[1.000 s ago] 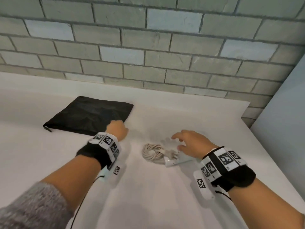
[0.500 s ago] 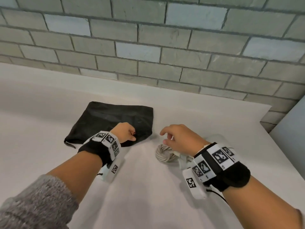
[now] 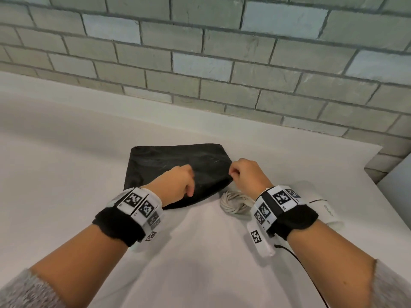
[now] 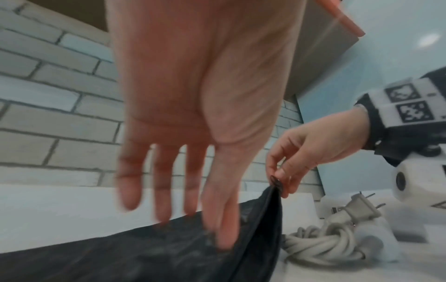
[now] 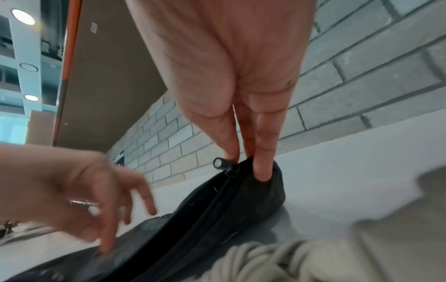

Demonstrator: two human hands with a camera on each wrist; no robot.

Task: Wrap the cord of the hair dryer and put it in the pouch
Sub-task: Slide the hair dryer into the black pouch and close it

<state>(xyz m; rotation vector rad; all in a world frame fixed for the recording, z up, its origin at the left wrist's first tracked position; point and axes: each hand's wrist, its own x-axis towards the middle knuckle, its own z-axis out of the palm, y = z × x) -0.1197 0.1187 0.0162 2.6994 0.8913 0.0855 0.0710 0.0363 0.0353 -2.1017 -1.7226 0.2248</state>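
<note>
The black zip pouch [image 3: 160, 165] lies flat on the white counter [image 3: 66, 174]. My left hand [image 3: 189, 188] rests on its near edge, and the left wrist view shows the fingers [image 4: 223, 236] straight and touching the fabric. At the pouch's right corner my right hand [image 3: 232, 173] pinches the fabric beside the zipper pull [image 5: 219, 163] and lifts it a little. The grey cord [image 3: 235, 202] is coiled beside the pouch, with its plug [image 4: 359, 208] on top. My right wrist hides most of the white hair dryer [image 3: 322, 207].
A grey brick wall [image 3: 222, 63] rises behind the counter. The counter's right edge [image 3: 378, 185] runs close to the dryer, with a pale wall panel beyond it. A thin black cable [image 3: 298, 261] trails from my right wrist band.
The pouch has been drawn right, next to the coiled cord. My right hand left the dryer and took hold of the pouch's corner. My left hand stayed on the pouch.
</note>
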